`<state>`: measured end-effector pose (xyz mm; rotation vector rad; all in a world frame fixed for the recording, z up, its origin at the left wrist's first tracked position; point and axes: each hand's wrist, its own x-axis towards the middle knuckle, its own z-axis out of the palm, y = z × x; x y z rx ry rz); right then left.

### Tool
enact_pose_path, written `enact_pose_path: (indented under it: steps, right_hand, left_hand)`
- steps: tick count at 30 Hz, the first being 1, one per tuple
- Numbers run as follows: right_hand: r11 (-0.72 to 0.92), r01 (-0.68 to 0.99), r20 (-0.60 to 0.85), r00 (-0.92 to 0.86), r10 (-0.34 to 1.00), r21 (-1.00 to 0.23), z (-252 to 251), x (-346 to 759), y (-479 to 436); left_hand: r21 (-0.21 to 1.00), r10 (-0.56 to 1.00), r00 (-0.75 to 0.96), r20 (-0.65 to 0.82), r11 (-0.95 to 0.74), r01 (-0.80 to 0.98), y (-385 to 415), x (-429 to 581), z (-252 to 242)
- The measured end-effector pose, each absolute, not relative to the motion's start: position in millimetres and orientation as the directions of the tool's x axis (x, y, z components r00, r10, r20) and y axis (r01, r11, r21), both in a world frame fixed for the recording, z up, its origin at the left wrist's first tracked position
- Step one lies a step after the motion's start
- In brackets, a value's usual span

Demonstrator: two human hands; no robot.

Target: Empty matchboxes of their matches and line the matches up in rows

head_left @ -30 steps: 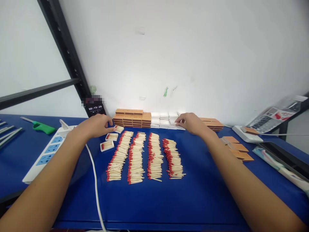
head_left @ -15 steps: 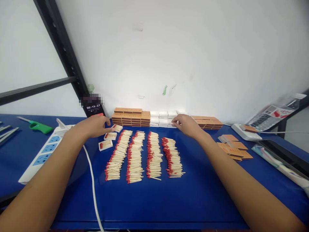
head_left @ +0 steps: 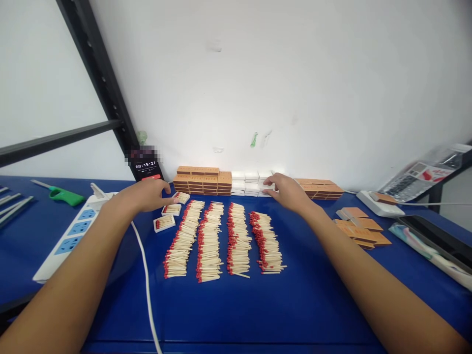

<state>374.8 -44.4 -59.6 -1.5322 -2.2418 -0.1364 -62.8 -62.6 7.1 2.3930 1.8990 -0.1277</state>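
Note:
Several rows of red-tipped matches [head_left: 221, 238] lie on the blue table [head_left: 295, 305]. My left hand [head_left: 147, 194] rests at the far left of the rows, fingers curled, thumb and fingertips on a small white tray filled with matches [head_left: 181, 197]. Two more filled trays [head_left: 167, 216] lie just below it. My right hand [head_left: 288, 190] reaches the stack of empty white trays [head_left: 251, 182] against the wall, its fingers pinched on one at the stack's right end. Orange matchbox sleeves stand stacked to the left [head_left: 202, 180] and right [head_left: 320, 188] of the white trays.
A white power strip [head_left: 72, 233] and its cable [head_left: 145, 290] lie on the left, with a green lighter [head_left: 62, 194] beyond. A phone timer [head_left: 146, 166] leans on the wall. Loose orange sleeves [head_left: 363, 230], a second strip [head_left: 379, 203] and a dark tray [head_left: 437, 241] sit on the right.
My right hand has shifted a little left along the white trays and closed on one. My left hand stays at the filled tray. The timer has gone up one second.

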Motion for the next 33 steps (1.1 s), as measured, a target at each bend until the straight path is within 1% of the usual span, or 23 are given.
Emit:
enact_pose_path:
  steps: [5,11,16,21,24,28,33]
  right_hand:
    - [0.394,0.913,0.425,-0.317,0.848,-0.104,-60.7,370.1,-46.9]
    - [0.386,0.918,0.5,-0.296,0.814,-0.086,-66.6,360.5,-46.1]
    - [0.36,0.932,0.512,-0.286,0.81,-0.048,-71.5,354.4,-45.9]
    - [0.364,0.93,0.522,-0.289,0.802,-0.045,-73.5,348.8,-45.7]
    - [0.358,0.933,0.512,-0.295,0.807,-0.027,-74.0,344.1,-46.2]
    - [0.36,0.933,0.514,-0.307,0.801,-0.003,-74.0,339.3,-48.6]
    - [0.371,0.929,0.536,-0.311,0.785,-0.004,-70.9,336.7,-53.6]
  left_hand:
    - [0.015,0.968,0.212,-0.137,-0.211,0.977,-62.7,-64.2,7.1]
    - [0.02,0.963,0.202,-0.179,-0.201,0.979,-58.4,-69.2,3.1]
    - [0.015,0.961,0.203,-0.188,-0.203,0.979,-56.6,-74.5,1.6]
    - [0.06,0.959,0.175,-0.221,-0.166,0.984,-62.0,-74.9,6.1]
    - [0.074,0.952,0.146,-0.269,-0.131,0.989,-67.9,-72.1,11.4]
    - [0.059,0.925,0.115,-0.363,-0.1,0.993,-73.8,-68.4,17.6]
    - [0.057,0.919,0.08,-0.385,-0.063,0.996,-73.7,-66.8,17.8]
